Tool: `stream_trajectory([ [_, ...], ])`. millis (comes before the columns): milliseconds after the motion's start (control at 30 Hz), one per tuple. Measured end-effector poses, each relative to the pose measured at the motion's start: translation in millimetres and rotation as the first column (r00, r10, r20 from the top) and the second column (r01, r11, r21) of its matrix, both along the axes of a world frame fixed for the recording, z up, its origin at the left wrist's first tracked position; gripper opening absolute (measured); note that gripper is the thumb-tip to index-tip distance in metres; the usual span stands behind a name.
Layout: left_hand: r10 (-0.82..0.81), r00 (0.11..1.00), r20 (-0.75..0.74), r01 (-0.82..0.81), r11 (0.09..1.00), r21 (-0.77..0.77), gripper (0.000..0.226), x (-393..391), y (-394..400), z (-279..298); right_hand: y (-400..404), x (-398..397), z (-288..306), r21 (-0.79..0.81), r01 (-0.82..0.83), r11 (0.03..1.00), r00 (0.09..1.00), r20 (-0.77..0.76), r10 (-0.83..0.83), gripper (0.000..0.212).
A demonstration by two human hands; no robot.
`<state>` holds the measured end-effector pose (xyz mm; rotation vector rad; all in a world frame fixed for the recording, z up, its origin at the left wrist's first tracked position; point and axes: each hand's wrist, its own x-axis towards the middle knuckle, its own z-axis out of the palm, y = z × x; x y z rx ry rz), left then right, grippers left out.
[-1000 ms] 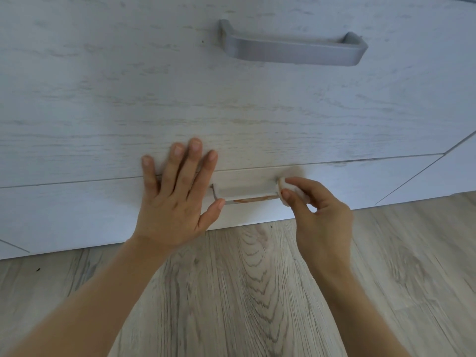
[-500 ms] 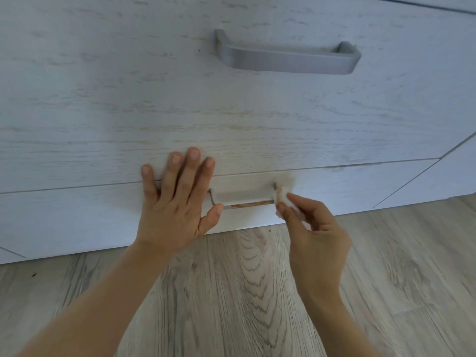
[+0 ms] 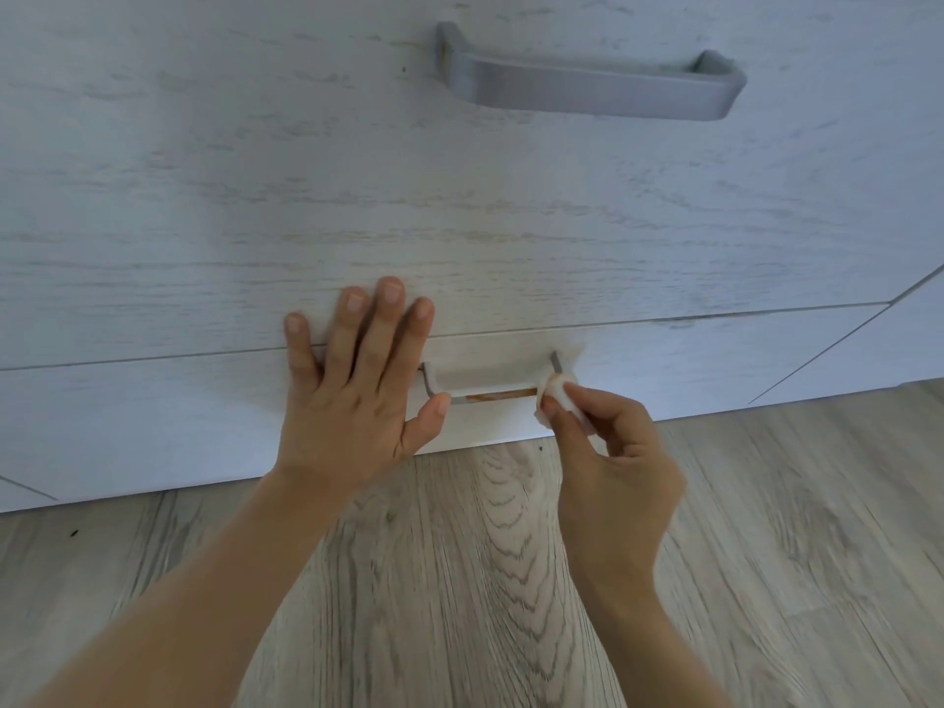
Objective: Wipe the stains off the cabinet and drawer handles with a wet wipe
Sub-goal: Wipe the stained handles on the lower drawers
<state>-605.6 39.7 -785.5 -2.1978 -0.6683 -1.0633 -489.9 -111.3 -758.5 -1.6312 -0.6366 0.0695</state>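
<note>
My left hand [image 3: 357, 396] covers left end of lower handle [image 3: 490, 388] and part of drawer seam. Wipe [image 3: 557, 398], pinched in my right hand [image 3: 608, 452], hides handle's right end; most of wipe buried in my fingers. Stain along handle's underside only partly seen. Both forearms cut off at bottom edge. Upper drawer front [image 3: 255, 171] runs out of frame at top.

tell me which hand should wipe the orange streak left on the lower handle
Right. The right hand already pinches the wet wipe at the right end of the lower handle, beside the orange streak. The left hand lies flat on the drawer front, holding nothing.
</note>
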Motion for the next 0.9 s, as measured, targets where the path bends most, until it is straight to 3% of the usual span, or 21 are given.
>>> stream_trajectory([
  [300, -0.006, 1.0, 0.012, 0.006, 1.0, -0.005, 0.072, 0.6, 0.9, -1.6, -1.5, 9.3, 9.3, -0.018, -0.028, 0.999, 0.981, 0.19, 0.031, 0.028],
  [433, -0.007, 1.0, 0.007, 0.007, 1.0, -0.006, 0.072, 0.1, 0.5, -1.5, -6.9, 13.8, 4.4, 0.012, 0.0, 1.0, 0.984, 0.179, -0.002, 0.024],
  [633, -0.004, 1.0, 0.013, 0.004, 1.0, 0.005, 0.072, 0.2, 1.0, -2.8, -3.7, 8.6, -3.2, -0.013, -0.013, 1.0, 0.933, 0.359, 0.017, 0.022],
  [900, -0.004, 1.0, 0.019, 0.004, 1.0, -0.005, 0.071, 1.5, 0.6, -2.5, 7.0, 6.5, -7.6, -0.013, 0.055, 0.998, 0.893, 0.448, -0.043, 0.014],
])
